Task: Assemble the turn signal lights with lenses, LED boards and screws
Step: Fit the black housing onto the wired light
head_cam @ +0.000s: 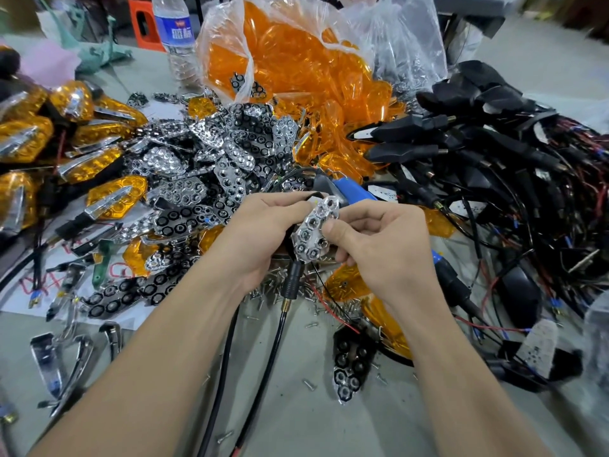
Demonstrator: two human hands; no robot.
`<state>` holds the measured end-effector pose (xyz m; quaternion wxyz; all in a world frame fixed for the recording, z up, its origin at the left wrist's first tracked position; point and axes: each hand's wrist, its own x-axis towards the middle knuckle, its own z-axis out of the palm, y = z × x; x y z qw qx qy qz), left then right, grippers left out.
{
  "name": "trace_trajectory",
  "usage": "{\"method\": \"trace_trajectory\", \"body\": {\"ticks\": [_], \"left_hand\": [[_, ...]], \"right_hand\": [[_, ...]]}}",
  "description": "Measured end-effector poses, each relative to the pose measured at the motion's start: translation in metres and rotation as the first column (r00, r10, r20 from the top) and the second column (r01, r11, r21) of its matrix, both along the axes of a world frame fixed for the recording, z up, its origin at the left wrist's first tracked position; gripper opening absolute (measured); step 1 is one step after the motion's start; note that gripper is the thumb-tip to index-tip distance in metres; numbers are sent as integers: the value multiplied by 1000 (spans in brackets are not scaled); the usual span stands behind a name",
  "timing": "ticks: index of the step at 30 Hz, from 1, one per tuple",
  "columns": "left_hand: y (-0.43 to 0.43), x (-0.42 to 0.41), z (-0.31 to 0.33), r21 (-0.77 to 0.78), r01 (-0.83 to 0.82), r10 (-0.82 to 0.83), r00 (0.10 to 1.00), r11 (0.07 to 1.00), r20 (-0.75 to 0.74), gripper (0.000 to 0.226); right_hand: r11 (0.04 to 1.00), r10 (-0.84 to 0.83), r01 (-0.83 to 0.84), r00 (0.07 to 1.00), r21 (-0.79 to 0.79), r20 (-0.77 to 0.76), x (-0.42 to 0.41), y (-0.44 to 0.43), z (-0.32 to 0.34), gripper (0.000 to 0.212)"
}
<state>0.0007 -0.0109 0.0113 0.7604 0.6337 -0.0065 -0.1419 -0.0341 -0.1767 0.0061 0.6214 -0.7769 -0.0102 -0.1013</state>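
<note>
Pinching the reflector (314, 229) from both sides: left hand (263, 232) curled round its left edge, right hand (382, 249) at the right edge, thumb pressing its face. Long axis tilts near-left to far-right, with both hands equally close. Lenses (329, 133) lie beyond, slightly right.

Two hands in play: left hand (263, 232), right hand (379, 245), with one chrome reflector (314, 229) pinched between them. One lone reflector (351, 367) lies by the right forearm. Beyond the left hand is a reflector heap (211, 166) — far too many to count. Further out are one water bottle (174, 37) and one bag of orange lenses (286, 54). Left of the left hand are at least seven amber lights (115, 196). Right of the right hand the black housings (461, 133) are beyond counting — likewise the screws (273, 285) under the wrists.
</note>
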Motion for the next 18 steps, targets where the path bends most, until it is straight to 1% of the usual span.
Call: {"method": "trace_trajectory", "body": {"ticks": [3,4,6,8,10,12,14,18], "left_hand": [[2,-2,2,35,43,-42,998,998,-37,40],[4,-2,1,56,58,-56,998,997,-37,42],[5,-2,1,83,81,-80,997,993,-21,37],[5,-2,1,64,101,-101,995,993,-12,31],[4,-2,2,32,123,-123,992,992,0,29],[4,-3,3,10,164,-164,986,986,32,34],[6,-3,4,0,211,-211,975,977,77,40],[9,-3,3,49,274,-278,947,960,159,53]], "right_hand": [[987,-70,76,997,-141,40,-2,0,0,17],[975,-101,111,993,-192,61,-3,0,0,17],[956,-136,154,987,-249,88,-4,3,1,19],[952,-146,167,984,-255,98,-5,6,1,21],[946,-156,179,982,-269,103,-5,7,1,24],[946,-157,171,985,-276,74,-4,6,1,26],[964,-123,123,992,-237,14,-3,4,2,24],[979,-71,68,997,-195,-6,-2,2,1,18]]}}
